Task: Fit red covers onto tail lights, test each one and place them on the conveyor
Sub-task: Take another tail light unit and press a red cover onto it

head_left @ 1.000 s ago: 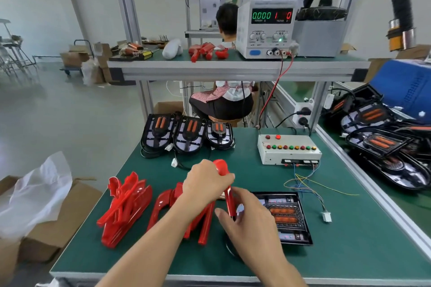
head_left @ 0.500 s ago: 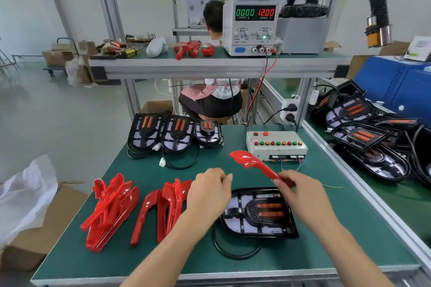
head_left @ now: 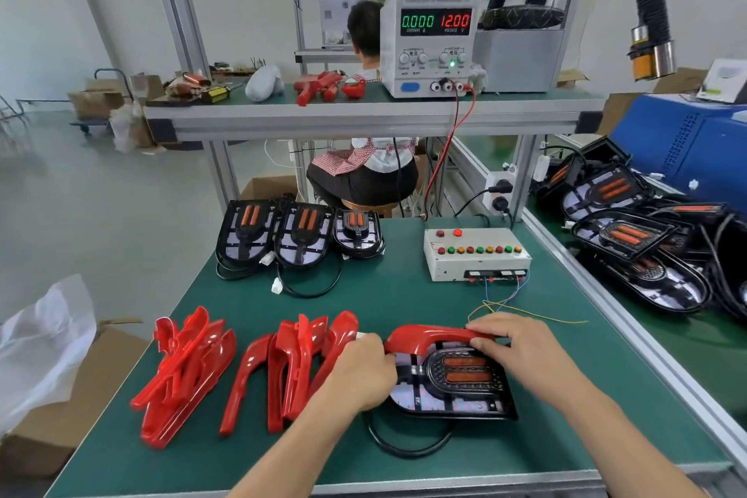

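A black tail light [head_left: 456, 384] with two orange strips lies on the green mat in front of me. A curved red cover [head_left: 428, 336] sits along its far edge. My left hand [head_left: 364, 370] grips the cover's left end and the lamp's left edge. My right hand [head_left: 513, 344] holds the cover's right end, fingers curled over it. Loose red covers lie in two piles, one pile [head_left: 186, 372] at far left and another pile [head_left: 295, 364] just left of my left hand.
Three bare tail lights [head_left: 299, 232] stand at the mat's back. A white test box [head_left: 475, 253] with coloured buttons sits back right, wires trailing. A power supply [head_left: 432, 44] is on the shelf. More tail lights [head_left: 642, 251] crowd the conveyor at right. Another person sits behind the bench.
The red cover came down from above the lamp onto its far edge. My left hand moved onto the cover's left end, and my right hand lowered with the right end.
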A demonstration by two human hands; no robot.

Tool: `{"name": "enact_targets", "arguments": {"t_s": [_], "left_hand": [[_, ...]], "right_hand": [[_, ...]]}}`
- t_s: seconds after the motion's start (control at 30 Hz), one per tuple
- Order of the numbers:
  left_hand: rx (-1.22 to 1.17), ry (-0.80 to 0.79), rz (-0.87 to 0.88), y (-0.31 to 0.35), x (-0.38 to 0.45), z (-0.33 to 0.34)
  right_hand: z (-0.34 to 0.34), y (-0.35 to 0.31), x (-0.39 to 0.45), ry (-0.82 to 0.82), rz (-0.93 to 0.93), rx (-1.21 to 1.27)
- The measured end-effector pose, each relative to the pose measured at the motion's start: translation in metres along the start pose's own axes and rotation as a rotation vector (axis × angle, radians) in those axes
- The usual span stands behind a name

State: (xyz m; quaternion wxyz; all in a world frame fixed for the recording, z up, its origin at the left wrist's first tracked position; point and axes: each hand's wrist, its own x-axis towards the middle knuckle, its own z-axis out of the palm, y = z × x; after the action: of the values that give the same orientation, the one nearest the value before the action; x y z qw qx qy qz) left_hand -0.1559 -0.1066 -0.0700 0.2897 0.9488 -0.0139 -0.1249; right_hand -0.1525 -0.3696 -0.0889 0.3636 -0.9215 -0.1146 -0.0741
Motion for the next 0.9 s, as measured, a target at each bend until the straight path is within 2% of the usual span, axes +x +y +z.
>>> {"name": "enact_targets", "arguments": {"t_s": [0.17, 0.3, 0.43, 0.73, 0.9], "left_hand": [[-0.266, -0.011, -0.016, -0.003, 0.002, 0.004], [-0.62, -0.014, -0.11, 0.003, 0.004, 0.005], [-0.942, -0.123, -0.17, 0.005, 0.006, 0.012], [-0.94, 0.018, -0.107, 0.005, 0.01, 0.022], [-0.916, 0.012, -0.042, 0.005, 0.01, 0.022]], "right_hand": [[0.0, 0.01, -0.005, 0.014, 0.006, 0.035], [0.001, 0.013, -0.01, 0.044, -0.027, 0.019], [0.004, 0.014, -0.019, 0.056, -0.087, 0.038], [0.004, 0.013, -0.032, 0.066, -0.173, 0.009], [0.01, 0.012, -0.035, 0.105, -0.208, 0.001]]}}
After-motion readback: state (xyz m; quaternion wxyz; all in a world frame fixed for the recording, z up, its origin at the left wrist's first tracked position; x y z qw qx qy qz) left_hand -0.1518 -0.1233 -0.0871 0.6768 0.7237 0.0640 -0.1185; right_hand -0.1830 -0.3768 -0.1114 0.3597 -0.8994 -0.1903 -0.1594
